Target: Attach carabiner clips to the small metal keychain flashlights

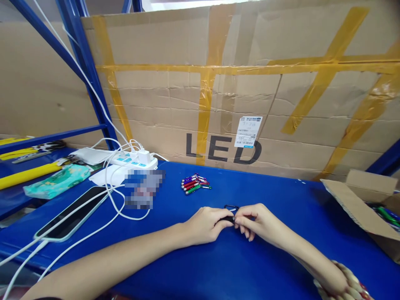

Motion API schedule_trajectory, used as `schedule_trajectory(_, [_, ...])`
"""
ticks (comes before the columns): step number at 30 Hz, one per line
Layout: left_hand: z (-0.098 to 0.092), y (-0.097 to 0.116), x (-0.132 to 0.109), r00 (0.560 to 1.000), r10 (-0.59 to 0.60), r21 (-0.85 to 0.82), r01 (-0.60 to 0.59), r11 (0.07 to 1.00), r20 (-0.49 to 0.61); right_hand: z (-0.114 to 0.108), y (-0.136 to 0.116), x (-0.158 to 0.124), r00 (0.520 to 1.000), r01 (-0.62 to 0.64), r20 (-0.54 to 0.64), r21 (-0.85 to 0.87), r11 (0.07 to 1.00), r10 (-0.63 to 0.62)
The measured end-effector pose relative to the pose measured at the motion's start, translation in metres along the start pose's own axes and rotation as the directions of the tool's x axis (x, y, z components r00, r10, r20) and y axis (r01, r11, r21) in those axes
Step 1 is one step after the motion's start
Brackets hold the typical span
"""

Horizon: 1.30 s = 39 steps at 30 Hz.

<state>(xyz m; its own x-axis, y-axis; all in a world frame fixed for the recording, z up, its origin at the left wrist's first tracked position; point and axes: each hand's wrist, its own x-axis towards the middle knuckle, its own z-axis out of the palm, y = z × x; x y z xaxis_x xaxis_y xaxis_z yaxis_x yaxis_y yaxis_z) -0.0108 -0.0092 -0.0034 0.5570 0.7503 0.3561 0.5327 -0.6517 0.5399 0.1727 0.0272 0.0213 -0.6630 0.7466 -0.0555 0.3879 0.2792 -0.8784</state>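
Note:
Over the blue tabletop point(275, 254), my left hand point(206, 225) grips a small black keychain flashlight point(227, 219) between thumb and fingers. My right hand point(258, 220) pinches the same flashlight at its right end. A black carabiner clip point(231, 206) shows just behind the fingertips. Most of the flashlight's body is hidden by my fingers. Beyond my hands lies a small row of similar keychain flashlights point(193, 183) in purple, red and green, each with a clip.
At the left, a phone point(71, 214) lies under white cables near a white power strip point(134, 160) and a teal patterned pouch point(59, 181). An open cardboard box point(350, 208) with green and dark items stands at the right. A large cardboard panel point(168, 104) rises behind.

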Motion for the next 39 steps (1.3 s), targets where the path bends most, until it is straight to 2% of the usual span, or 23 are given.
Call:
schedule_trajectory(4, [-0.001, 0.001, -0.001, 1.0, -0.022, 0.036, 0.023, 0.999, -0.008, 0.002, -0.001, -0.001, 0.998, 0.061, -0.018, -0.066, 0.996, -0.062])
schedule_trajectory(12, [-0.001, 0.003, -0.001, 0.998, -0.033, 0.097, 0.038, 0.995, -0.049, 0.005, 0.001, 0.003, 0.997, -0.074, 0.014, 0.062, 0.995, 0.073])
schedule_trajectory(18, [-0.001, 0.003, 0.002, 0.995, -0.062, 0.021, 0.064, 0.998, -0.074, 0.004, -0.004, 0.004, 0.992, -0.127, 0.038, 0.186, 0.974, 0.122])
schedule_trajectory(24, [-0.002, 0.003, 0.004, 0.993, -0.083, -0.043, 0.08, 0.996, -0.078, 0.004, -0.004, 0.006, 0.994, -0.106, -0.006, 0.142, 0.984, 0.108])
schedule_trajectory(27, [-0.002, 0.003, 0.006, 0.985, -0.14, -0.071, 0.133, 0.989, -0.104, 0.001, -0.002, 0.006, 0.978, -0.004, -0.208, -0.032, 0.999, -0.003])
schedule_trajectory(29, [-0.001, 0.002, 0.007, 0.975, -0.187, -0.082, 0.178, 0.981, -0.116, -0.002, -0.002, 0.005, 0.924, 0.13, -0.333, -0.19, 0.973, -0.189])
schedule_trajectory(30, [-0.001, 0.002, 0.008, 0.973, -0.201, -0.091, 0.191, 0.977, -0.117, -0.004, -0.001, 0.005, 0.887, 0.2, -0.359, -0.266, 0.943, -0.289])
schedule_trajectory(32, [-0.001, 0.001, 0.009, 0.972, -0.207, -0.109, 0.195, 0.975, -0.115, -0.007, 0.0, 0.004, 0.825, 0.307, -0.342, -0.396, 0.865, -0.45])
schedule_trajectory(34, [0.0, -0.001, 0.009, 0.975, -0.193, -0.115, 0.18, 0.977, -0.115, -0.009, 0.003, 0.003, 0.786, 0.358, -0.293, -0.502, 0.788, -0.544])
schedule_trajectory(39, [0.001, -0.003, 0.008, 0.99, -0.095, -0.024, 0.094, 0.995, -0.101, -0.009, 0.007, 0.001, 0.751, 0.364, -0.209, -0.659, 0.658, -0.626])
